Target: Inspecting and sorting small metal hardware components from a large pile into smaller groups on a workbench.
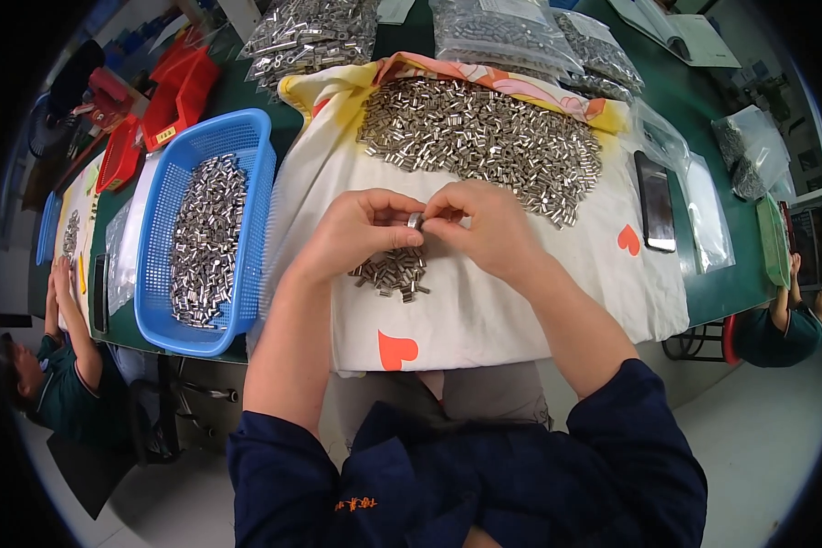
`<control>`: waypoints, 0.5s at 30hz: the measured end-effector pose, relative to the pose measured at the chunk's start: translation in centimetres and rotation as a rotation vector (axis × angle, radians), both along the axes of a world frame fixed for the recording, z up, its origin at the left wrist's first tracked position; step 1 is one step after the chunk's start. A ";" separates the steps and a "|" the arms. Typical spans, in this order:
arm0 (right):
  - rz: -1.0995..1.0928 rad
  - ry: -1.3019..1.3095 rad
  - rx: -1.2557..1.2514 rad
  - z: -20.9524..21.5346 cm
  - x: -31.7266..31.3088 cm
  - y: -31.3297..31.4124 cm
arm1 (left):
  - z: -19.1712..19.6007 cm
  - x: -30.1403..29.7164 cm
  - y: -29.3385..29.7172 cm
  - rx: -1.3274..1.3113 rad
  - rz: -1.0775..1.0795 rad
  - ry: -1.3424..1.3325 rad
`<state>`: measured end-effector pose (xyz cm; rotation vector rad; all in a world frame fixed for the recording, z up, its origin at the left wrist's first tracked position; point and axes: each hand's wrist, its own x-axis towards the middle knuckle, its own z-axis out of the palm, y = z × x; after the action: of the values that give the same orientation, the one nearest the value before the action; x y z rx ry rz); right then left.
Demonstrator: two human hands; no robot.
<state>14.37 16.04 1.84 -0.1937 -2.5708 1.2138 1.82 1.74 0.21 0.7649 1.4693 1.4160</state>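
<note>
Over the cloth (pixel 484 310), my two hands meet at a small shiny metal sleeve (pixel 415 221). My left hand (pixel 363 230) is closed, pinching the sleeve between thumb and fingers. Right up against the sleeve's right side are the pinched fingertips of my right hand (pixel 480 226); whether they grip it or another small piece is hidden. A small heap of short metal sleeves (pixel 395 276) lies just below my hands, partly covered by the left one. Beyond them, a much larger pile of the same sleeves (pixel 484 137) spreads across the cloth.
A blue plastic basket (pixel 263 183) with many metal pieces stands at left, near red bins (pixel 178 99). Filled plastic bags (pixel 502 36) line the back. A phone (pixel 655 203) and clear bag (pixel 708 215) lie at right. Other people sit at both sides.
</note>
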 end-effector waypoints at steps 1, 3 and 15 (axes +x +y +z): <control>-0.027 -0.009 -0.059 0.1 0.0 0.5 | 0.0 0.0 0.0 -0.023 -0.016 -0.013; -0.050 -0.018 -0.116 0.1 -0.3 1.5 | 0.1 0.0 -0.1 -0.043 -0.029 -0.026; -0.154 0.012 0.655 -2.5 -5.1 1.7 | 0.1 0.0 -0.3 0.014 -0.107 0.236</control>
<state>9.27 17.74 -0.61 -0.2289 -2.7232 0.2815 1.82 1.47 0.32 1.0321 1.5720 1.2896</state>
